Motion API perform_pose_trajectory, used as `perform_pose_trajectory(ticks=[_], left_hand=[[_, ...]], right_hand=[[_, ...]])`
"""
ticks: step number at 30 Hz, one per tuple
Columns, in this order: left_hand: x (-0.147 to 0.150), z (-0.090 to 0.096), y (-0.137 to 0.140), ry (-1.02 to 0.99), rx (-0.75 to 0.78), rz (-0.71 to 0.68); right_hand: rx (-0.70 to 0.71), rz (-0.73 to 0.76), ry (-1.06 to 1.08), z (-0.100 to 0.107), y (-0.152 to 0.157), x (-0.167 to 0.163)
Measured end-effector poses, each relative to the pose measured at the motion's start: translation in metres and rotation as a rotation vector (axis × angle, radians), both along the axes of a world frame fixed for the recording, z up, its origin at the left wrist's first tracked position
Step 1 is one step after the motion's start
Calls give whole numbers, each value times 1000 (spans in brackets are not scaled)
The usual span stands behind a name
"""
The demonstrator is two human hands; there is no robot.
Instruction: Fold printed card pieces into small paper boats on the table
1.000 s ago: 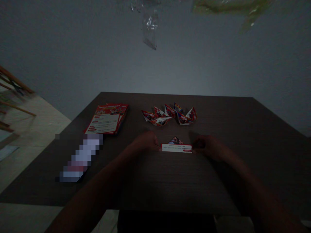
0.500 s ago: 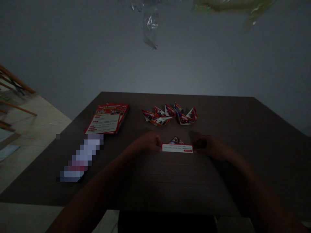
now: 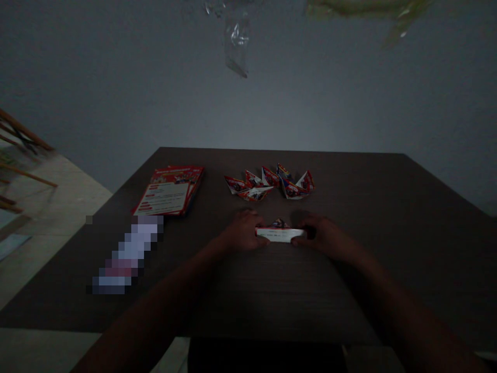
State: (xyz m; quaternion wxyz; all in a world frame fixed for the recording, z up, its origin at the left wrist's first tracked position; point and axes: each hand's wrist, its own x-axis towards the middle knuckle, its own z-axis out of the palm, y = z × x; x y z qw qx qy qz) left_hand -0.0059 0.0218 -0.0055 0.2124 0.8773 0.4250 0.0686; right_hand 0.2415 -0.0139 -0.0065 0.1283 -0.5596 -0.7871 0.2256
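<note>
A partly folded leaflet, white with a red edge along its front strip and a printed peak behind, lies at the middle of the dark table. At its left end, my left hand pinches it, thumb on the near side. The right end is gripped the same way by my right hand. Just beyond my hands stand several folded paper boats, among them a red and white boat on the left and a red and blue boat on the right.
A stack of red and white leaflets lies at the table's back left. Nearer me is a pixelated flat object. The dark wooden table meets a grey wall, where a clear plastic bag hangs.
The leaflet's front strip has tilted and looks narrower. Both my thumbs have come round onto its near side, and my hands sit slightly closer together.
</note>
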Motion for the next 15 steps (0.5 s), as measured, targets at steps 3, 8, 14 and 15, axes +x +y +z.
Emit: perform_pose_trajectory(ticks=[3, 8, 14, 15], left_hand=[[1, 0, 0, -21, 7, -17], [1, 1, -1, -73, -10, -21], [2, -5, -1, -235, 33, -7], [2, -6, 0, -251, 51, -3]], right_hand=[[41, 16, 10, -3, -1, -4], [65, 39, 78, -1, 0, -7], [88, -45, 172, -1, 0, -7], [95, -65, 193, -1, 0, -7]])
